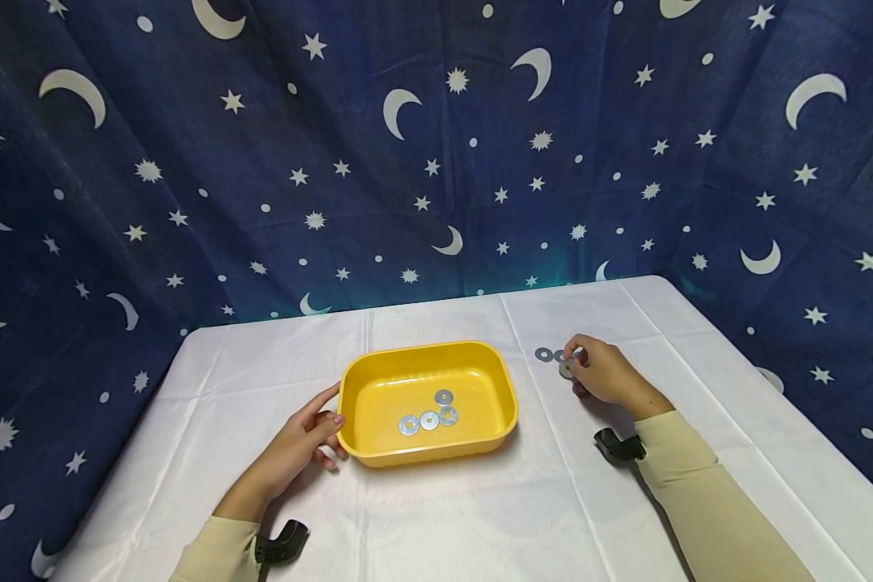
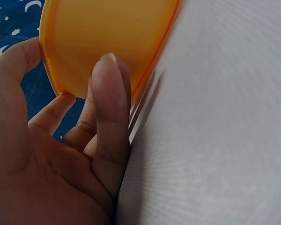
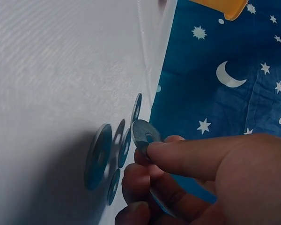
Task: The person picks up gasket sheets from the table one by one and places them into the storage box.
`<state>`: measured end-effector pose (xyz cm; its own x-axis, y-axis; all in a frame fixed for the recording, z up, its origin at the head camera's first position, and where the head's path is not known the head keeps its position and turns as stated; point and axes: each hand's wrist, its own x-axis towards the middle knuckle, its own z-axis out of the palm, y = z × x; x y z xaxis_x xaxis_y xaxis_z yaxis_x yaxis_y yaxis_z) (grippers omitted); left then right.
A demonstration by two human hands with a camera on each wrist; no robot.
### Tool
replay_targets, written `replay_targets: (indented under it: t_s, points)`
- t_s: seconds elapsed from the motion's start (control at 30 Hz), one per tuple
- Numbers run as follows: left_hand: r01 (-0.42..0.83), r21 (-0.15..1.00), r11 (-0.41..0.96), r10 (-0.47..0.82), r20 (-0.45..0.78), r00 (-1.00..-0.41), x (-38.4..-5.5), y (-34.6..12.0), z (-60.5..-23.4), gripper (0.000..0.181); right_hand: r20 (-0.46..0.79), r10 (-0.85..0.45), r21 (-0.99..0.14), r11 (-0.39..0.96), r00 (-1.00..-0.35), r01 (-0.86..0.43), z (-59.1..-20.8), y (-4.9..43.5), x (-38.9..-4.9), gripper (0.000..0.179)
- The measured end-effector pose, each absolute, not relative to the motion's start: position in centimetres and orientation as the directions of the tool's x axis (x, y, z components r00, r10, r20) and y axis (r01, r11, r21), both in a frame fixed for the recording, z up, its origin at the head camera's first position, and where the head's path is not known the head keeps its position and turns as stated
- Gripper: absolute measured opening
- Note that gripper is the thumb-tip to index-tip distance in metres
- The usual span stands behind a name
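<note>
A yellow plastic tray [image 1: 480, 437] stands on the white cloth, with several flat metal washers [image 1: 429, 420] lying on its floor. My left hand [image 1: 298, 453] holds the tray's left end, thumb at the rim and other fingers against the outside wall. To the right of the tray, my right hand [image 1: 605, 373] pinches one washer [image 3: 143, 133] between thumb and fingertip, tilted, close over the table. Beside those fingers lie more loose washers [image 1: 544, 354], some partly hidden by the hand from above; in the right wrist view a nearer washer [image 3: 99, 157] stands out.
White cloth covers the table [image 1: 444, 525]. Behind it and along the sides hangs a dark blue curtain [image 1: 364, 242] with moons and stars. Black straps with wrist cameras sit on the left wrist [image 1: 282, 543] and right wrist [image 1: 618, 447].
</note>
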<state>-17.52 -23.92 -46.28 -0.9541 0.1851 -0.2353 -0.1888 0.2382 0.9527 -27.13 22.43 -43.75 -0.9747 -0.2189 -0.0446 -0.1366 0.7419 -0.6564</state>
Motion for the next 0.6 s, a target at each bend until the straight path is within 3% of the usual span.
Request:
replay_targets:
  t_s: [0.23, 0.6]
  points:
    - [-0.205, 0.948, 0.245, 0.168, -0.25, -0.954, -17.5, -23.8, -46.3, 0.056, -0.043, -0.197, -0.651, 0.749, -0.979, -0.122, -43.2, 21.8, -27.0, 0.016]
    - [-0.201, 0.949, 0.242, 0.167, -0.245, -0.955, -17.5, -23.8, -46.3, 0.055, 0.062, -0.22, -0.61, 0.763, -0.973, -0.211, -42.4, 20.9, -26.6, 0.015]
